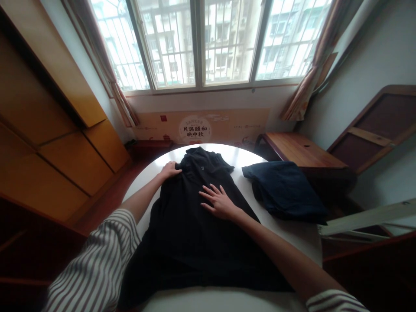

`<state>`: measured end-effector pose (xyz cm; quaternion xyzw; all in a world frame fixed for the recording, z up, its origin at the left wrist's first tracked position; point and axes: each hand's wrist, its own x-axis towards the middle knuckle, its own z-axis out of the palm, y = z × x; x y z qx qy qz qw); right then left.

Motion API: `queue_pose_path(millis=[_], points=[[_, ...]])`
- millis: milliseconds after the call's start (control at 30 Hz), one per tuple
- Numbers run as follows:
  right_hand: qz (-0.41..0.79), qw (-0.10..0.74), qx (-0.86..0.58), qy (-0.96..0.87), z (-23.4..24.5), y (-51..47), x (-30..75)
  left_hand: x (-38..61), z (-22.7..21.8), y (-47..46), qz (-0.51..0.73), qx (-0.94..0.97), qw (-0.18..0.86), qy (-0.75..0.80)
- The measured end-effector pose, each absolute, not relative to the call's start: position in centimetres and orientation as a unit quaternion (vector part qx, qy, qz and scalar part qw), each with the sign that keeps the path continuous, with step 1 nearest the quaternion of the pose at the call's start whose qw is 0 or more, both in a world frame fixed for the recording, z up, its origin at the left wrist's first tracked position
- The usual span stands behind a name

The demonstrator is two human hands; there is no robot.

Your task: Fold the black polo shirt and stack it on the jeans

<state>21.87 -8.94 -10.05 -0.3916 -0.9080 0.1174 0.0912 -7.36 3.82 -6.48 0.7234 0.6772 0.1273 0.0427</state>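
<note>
A black shirt (191, 234) lies spread out on a round white table (302, 236), its collar toward the window. My left hand (169, 170) rests on the shirt's left shoulder edge, fingers curled onto the fabric. Spread flat on the middle of the shirt, below the collar, is my right hand (218, 201), holding nothing. Both my arms wear striped sleeves.
A folded dark blue garment (286, 190) sits on the table's right side. A wooden bench (299, 149) stands beyond it, and a wooden wardrobe (48, 143) lines the left wall. A cardboard panel with printed characters (198, 126) leans under the window.
</note>
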Motion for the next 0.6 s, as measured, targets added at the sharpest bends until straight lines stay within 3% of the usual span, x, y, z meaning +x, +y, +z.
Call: queue_pose_path(millis=[100, 200, 300, 433, 600], points=[[0.116, 0.097, -0.392, -0.908, -10.1, -8.9, 21.8, -5.9, -6.0, 2.4, 0.146, 0.784, 0.017, 0.603], [0.113, 0.103, -0.391, -0.908, -10.3, -9.0, 21.8, -3.8, -6.2, -1.0, 0.117, 0.906, -0.011, 0.406], [0.107, 0.105, -0.388, -0.909, -10.4, -9.0, 21.8, -2.5, -6.0, -4.1, 0.069, 0.959, 0.065, 0.267], [0.099, 0.106, -0.388, -0.910, -10.6, -9.0, 21.7, -2.6, -4.6, -4.4, 0.151, 0.879, 0.223, 0.394], [0.100, 0.111, -0.387, -0.910, -10.6, -8.9, 21.7, -3.5, -3.6, -0.9, 0.226, 0.694, 0.165, 0.664]])
